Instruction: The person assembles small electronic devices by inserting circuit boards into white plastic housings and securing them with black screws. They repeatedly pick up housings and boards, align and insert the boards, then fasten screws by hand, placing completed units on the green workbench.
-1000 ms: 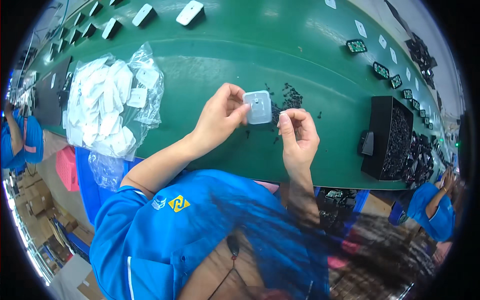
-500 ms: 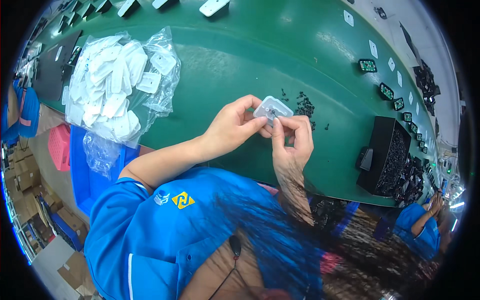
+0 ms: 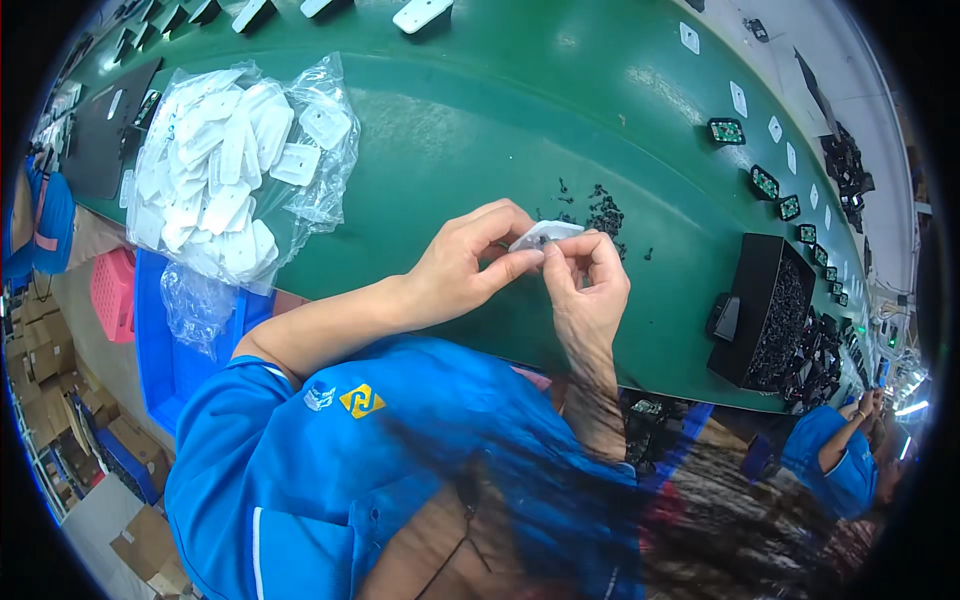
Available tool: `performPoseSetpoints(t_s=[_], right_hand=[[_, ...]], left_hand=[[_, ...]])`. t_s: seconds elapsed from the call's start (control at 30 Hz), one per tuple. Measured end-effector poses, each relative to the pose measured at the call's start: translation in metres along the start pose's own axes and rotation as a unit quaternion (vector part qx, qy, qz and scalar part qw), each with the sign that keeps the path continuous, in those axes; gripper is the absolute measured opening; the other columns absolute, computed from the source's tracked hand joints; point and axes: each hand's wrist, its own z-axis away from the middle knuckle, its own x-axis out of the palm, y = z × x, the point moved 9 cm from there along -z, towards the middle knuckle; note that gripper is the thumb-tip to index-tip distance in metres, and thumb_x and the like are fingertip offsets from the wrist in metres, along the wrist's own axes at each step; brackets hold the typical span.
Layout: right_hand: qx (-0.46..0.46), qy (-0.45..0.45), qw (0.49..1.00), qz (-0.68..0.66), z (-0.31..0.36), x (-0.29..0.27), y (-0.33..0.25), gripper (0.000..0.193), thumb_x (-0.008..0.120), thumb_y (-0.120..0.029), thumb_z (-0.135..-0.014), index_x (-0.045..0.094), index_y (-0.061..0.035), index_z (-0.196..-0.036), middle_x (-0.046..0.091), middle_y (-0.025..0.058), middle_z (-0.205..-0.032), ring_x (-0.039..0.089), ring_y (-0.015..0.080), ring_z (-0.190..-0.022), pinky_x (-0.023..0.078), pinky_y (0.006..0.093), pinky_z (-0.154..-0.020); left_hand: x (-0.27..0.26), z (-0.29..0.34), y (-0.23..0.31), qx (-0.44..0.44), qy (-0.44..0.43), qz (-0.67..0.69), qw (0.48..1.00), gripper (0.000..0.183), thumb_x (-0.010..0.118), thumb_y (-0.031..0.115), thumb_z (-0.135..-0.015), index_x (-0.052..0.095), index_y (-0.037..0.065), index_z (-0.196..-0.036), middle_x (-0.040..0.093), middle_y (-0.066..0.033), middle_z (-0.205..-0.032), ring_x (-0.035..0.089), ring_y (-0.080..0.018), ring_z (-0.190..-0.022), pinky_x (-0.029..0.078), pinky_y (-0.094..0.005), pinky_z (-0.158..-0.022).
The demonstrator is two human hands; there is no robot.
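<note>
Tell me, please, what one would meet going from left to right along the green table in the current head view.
Dark flat panel → heap of white plastic covers → left hand → held translucent white cover → right hand → single small black part → black box.

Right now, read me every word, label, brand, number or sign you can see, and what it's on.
No words or numbers can be read.
Blue shirt: yellow diamond emblem with a linear figure; pale mark beside it, too small to read.
White cover in the left hand: no readable text.
Dark panel: white strip, too small.
</note>
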Motion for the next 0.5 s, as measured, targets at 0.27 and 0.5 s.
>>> performPoseSetpoints(t_s=[0.27,0.5], right_hand=[[-0.083,0.020,0.986,0.146,0.005,0.001,-0.013,0.011,0.069,-0.002,-0.081,0.058,-0.0010,-0.084,0.050,-0.0005,-0.073,0.041,0.0040,-0.058,0.034,0.0194,-0.049],[-0.121,-0.033,0.975,0.183,-0.008,-0.002,-0.027,0.030,0.074,-0.010,-0.077,0.062,-0.0010,-0.103,0.053,0.0033,-0.093,0.041,0.0100,-0.072,0.037,0.0212,-0.064]], left_hand=[[-0.005,-0.008,-0.008,-0.023,0.016,0.038,0.999,0.008,0.056,0.004,-0.091,0.053,-0.002,-0.097,0.059,-0.0072,-0.090,0.063,-0.0144,-0.081,0.055,-0.0265,-0.069],[-0.006,-0.003,-0.020,-0.101,0.013,0.188,0.977,0.013,0.056,0.012,-0.093,0.052,-0.001,-0.096,0.063,-0.0111,-0.090,0.066,-0.0157,-0.078,0.054,-0.0273,-0.069]])
